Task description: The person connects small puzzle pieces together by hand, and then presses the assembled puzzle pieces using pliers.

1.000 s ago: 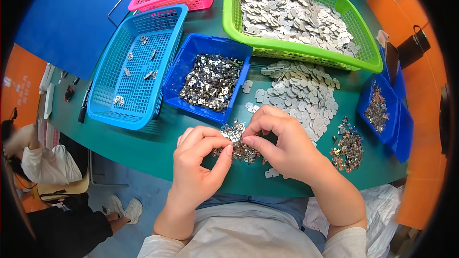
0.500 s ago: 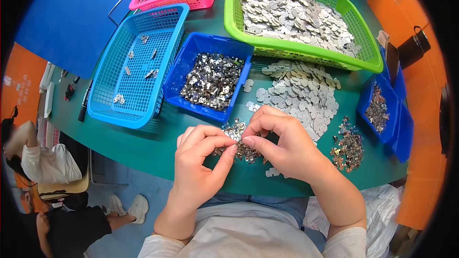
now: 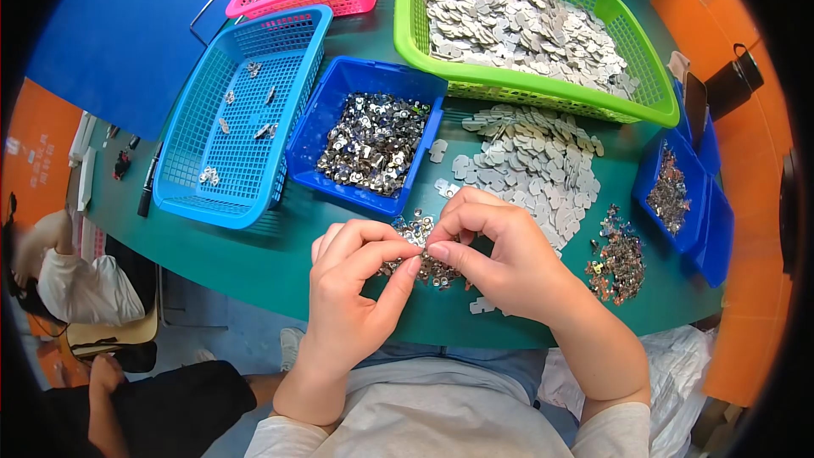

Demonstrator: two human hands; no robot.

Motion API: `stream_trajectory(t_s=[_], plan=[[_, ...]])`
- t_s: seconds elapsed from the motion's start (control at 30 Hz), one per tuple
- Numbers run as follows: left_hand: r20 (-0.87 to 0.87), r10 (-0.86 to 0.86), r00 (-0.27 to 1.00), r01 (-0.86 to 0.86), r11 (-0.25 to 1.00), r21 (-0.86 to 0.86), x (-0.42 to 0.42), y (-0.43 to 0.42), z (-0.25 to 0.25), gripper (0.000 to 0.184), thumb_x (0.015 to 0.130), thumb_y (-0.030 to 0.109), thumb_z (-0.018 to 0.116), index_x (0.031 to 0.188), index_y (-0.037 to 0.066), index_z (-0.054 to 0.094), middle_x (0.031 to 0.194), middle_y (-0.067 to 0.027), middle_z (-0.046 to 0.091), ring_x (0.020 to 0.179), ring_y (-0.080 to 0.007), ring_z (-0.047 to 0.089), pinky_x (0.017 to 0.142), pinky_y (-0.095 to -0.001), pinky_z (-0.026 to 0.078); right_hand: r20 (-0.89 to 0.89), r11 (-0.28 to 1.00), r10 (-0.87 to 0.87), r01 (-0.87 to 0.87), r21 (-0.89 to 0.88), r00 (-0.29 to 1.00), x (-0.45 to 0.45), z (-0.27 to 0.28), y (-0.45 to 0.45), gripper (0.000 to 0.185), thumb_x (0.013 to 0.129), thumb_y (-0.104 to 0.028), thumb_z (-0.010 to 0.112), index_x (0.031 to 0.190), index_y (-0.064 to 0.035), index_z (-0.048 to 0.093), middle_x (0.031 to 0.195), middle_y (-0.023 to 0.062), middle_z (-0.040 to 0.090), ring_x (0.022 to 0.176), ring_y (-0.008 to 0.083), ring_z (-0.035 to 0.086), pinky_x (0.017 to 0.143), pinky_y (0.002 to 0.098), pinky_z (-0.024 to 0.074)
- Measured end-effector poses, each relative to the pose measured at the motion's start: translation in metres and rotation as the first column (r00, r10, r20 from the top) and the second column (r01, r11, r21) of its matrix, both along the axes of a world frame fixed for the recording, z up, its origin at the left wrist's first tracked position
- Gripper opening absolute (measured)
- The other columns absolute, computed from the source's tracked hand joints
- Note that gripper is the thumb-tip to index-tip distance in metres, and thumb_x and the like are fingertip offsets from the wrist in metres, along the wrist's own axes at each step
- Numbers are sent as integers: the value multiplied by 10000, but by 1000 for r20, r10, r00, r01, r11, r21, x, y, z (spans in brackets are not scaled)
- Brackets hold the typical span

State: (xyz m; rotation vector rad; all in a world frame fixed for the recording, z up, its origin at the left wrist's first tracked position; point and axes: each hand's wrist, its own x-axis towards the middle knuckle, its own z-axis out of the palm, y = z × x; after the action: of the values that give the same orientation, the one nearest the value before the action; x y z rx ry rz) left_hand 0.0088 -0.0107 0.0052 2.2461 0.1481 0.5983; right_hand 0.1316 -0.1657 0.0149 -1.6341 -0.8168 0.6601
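Note:
Both thumbs and forefingers meet just above a heap of small shiny metal parts (image 3: 417, 227) at the front of the green table. My left hand (image 3: 352, 284) is closed in a pinch, its fingertips touching those of my right hand (image 3: 500, 250). The right hand pinches too. Whatever lies between the fingertips is too small and covered to make out. Flat grey metal pieces (image 3: 543, 171) are piled beyond my right hand, and a few loose grey plates (image 3: 482, 305) lie under its wrist.
Behind my hands stand a dark blue bin (image 3: 339, 190) of metal parts, a light blue basket (image 3: 203, 215), a green basket (image 3: 543, 95) of grey pieces and a pink basket (image 3: 354, 2). Blue bins (image 3: 710, 237) and another parts pile (image 3: 619, 265) are right. A person (image 3: 89, 288) sits left.
My hands keep the same pinch in almost the same place. The view has shifted very slightly. At the left, the seated person's leg and shoe have moved to the right, closer to me.

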Motion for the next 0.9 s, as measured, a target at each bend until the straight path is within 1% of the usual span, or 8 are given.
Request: stream_trajectory(t_s=[0.37, 0.47, 0.53, 0.9], plan=[[-1, -6, 1000, 6, 1000, 8, -1, 2, 0, 95, 810, 83, 758, 902, 75, 736, 930, -30, 672, 854, -211, 589, 808, -351, 386, 15, 1000, -12, 12, -10, 1000, 0, 0, 1, 53, 883, -35, 713, 899, 8, 688, 890, 55, 624, 793, 133, 569, 728, 276, 478], [2, -8, 1000, 8, 1000, 8, -1, 2, 0, 92, 811, 82, 756, 902, 75, 737, 927, -29, 673, 851, -208, 590, 805, -350, 385, -14, 1000, -13, 13, -12, 1000, 0, 0, 1, 51, 882, -34, 713, 898, 8, 688, 888, 56, 624, 795, 134, 568, 730, 277, 477], [4, -7, 1000, 7, 1000, 8, -1, 3, 1, 91, 812, 82, 756, 901, 75, 738, 924, -28, 674, 849, -207, 591, 803, -349, 384, 29, 1000, -1, 1, 0, 1000, 0, -1, 1, 51, 882, -32, 713, 900, 8, 687, 887, 55, 623, 795, 135, 566, 731, 278, 476], [2, -11, 1000, 11, 1000, 7, -1, 3, 1, 90, 809, 78, 760, 897, 80, 741, 916, -19, 675, 829, -196, 586, 802, -344, 382, 12, 1000, -4, 4, -9, 1000, -1, -1, 1, 59, 879, -36, 719, 907, 5, 687, 880, 52, 619, 793, 136, 560, 729, 276, 473]])
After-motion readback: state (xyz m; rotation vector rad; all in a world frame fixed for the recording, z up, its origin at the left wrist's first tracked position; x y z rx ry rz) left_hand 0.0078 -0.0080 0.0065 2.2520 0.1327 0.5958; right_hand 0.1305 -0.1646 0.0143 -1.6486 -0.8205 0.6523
